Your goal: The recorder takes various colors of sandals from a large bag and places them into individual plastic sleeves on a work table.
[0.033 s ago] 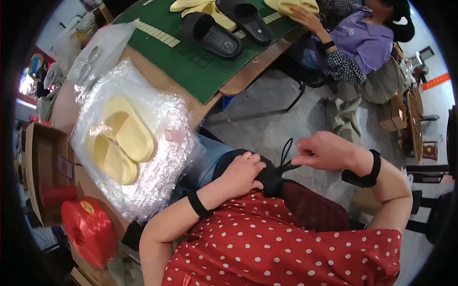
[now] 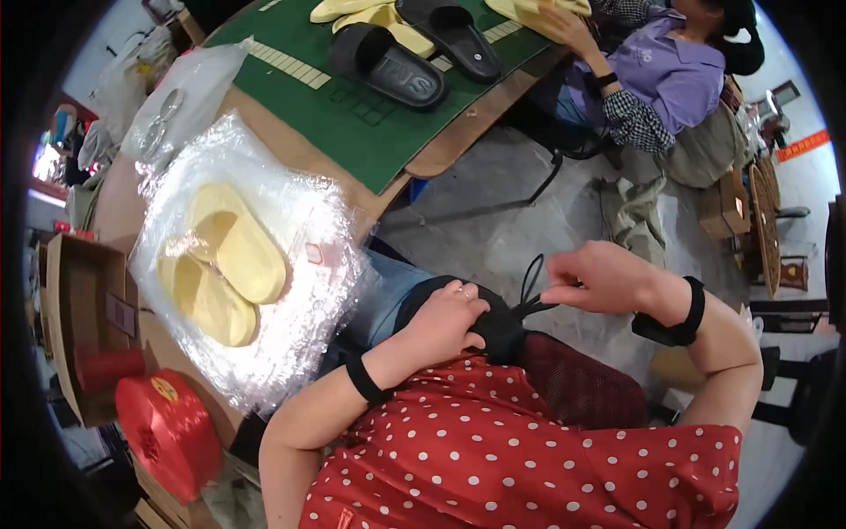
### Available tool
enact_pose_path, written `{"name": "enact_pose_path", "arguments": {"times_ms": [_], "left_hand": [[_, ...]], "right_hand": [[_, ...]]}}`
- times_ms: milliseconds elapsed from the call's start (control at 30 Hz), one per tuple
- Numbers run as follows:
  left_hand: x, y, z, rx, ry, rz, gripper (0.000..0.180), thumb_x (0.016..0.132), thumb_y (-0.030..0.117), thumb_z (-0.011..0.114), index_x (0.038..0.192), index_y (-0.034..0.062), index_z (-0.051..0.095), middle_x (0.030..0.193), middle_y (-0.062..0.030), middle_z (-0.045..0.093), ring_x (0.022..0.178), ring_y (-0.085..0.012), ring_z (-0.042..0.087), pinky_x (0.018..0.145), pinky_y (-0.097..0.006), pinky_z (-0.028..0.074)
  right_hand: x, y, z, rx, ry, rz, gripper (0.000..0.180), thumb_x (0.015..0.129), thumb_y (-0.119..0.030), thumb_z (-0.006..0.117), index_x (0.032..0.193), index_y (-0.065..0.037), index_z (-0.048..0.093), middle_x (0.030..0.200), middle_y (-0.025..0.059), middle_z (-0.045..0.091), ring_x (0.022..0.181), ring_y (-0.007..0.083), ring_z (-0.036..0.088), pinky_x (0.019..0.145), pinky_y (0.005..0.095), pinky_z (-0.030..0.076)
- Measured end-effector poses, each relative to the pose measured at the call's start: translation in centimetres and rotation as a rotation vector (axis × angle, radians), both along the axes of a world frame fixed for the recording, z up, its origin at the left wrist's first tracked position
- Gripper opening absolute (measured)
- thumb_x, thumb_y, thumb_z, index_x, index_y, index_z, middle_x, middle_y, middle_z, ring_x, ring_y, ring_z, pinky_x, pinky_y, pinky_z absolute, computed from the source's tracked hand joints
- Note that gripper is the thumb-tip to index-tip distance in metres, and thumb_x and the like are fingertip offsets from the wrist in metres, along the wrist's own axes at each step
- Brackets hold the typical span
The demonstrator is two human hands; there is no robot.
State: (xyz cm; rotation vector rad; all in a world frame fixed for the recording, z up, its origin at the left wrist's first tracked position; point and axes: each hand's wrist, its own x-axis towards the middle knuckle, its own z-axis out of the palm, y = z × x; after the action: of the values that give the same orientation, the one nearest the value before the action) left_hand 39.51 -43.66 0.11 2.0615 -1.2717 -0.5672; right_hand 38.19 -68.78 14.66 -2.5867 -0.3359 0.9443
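Note:
A black cloth thing (image 2: 504, 331), like a drawstring pouch, rests on my lap. My left hand (image 2: 445, 322) lies closed over it, fingers curled into the cloth and a ring on one finger. From its right end rises a looped black cord (image 2: 529, 280). My right hand (image 2: 592, 280) pinches that cord between thumb and fingers, the other fingers folded in. Left of my lap, a pair of pale yellow slides (image 2: 238, 251) lies on a stack of clear plastic bags (image 2: 308, 207) at the table's edge.
Black slides (image 2: 392, 70) and more yellow ones sit on a green mat (image 2: 370, 145) on the table. A co-worker in a purple shirt (image 2: 661, 79) handles a yellow slide. A red twine roll (image 2: 167, 432) and an open cardboard box (image 2: 88, 309) stand at left.

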Motion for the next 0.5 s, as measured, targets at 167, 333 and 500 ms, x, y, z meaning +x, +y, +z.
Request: {"name": "enact_pose_path", "arguments": {"times_ms": [167, 333, 500], "left_hand": [[1.7, 3.1, -0.3, -0.168, 0.175, 0.049, 0.037, 0.07, 0.012, 0.082, 0.103, 0.0033, 0.068, 0.092, -0.0112, 0.058, 0.097, -0.0312, 0.056, 0.086, -0.039, 0.045], [2.3, 6.0, 0.2, -0.2, 0.237, 0.165, 0.027, 0.072, 0.002, 0.077, 0.097, 0.0054, 0.068, 0.084, -0.0102, 0.059, 0.082, -0.03, 0.06, 0.073, -0.038, 0.049], [2.2, 7.8, 0.1, -0.267, 0.169, 0.294, 0.018, 0.075, 0.001, 0.074, 0.092, 0.0052, 0.069, 0.079, -0.0106, 0.058, 0.078, -0.0293, 0.06, 0.07, -0.037, 0.048]], "right_hand": [[0.7, 2.0, 1.9, -0.048, 0.156, 0.025, 0.03, 0.09, -0.034, 0.065, 0.105, -0.008, 0.065, 0.072, 0.008, 0.069, 0.073, 0.0325, 0.067, 0.067, 0.0434, 0.05], [0.7, 3.7, 1.9, -0.136, 0.348, 0.126, 0.029, 0.088, -0.026, 0.064, 0.111, -0.008, 0.064, 0.072, 0.002, 0.072, 0.079, 0.026, 0.069, 0.071, 0.0395, 0.052], [1.9, 5.1, 3.7, -0.094, 0.677, 0.154, 0.026, 0.089, -0.025, 0.061, 0.105, -0.005, 0.064, 0.075, 0.0028, 0.072, 0.08, 0.025, 0.069, 0.071, 0.0398, 0.052]]}}
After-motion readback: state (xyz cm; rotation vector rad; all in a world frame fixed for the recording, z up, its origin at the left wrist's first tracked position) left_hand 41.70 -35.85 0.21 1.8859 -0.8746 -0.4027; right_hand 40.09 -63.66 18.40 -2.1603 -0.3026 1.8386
